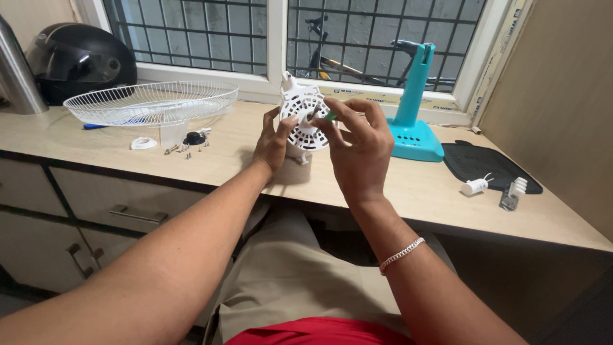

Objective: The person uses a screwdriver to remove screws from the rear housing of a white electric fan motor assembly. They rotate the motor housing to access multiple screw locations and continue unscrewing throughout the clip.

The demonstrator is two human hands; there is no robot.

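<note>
Both hands held a white fan motor housing [304, 119] above the bench [408, 185]: left hand [273, 142] gripped its edge, right hand [359, 144] pinched a green-handled tool [329, 116] at its centre.

Left hand [273, 142]: raised, fingers curled left of the motor housing [304, 118]. Right hand [359, 144]: raised at its right, fingertips pinched.

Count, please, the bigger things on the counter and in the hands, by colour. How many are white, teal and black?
White: 2, the wire fan guard and the fan motor housing held between the left hand and right hand.
Teal: 1, the fan stand.
Black: 2, the helmet and the flat grille panel.
Total: 5
</note>
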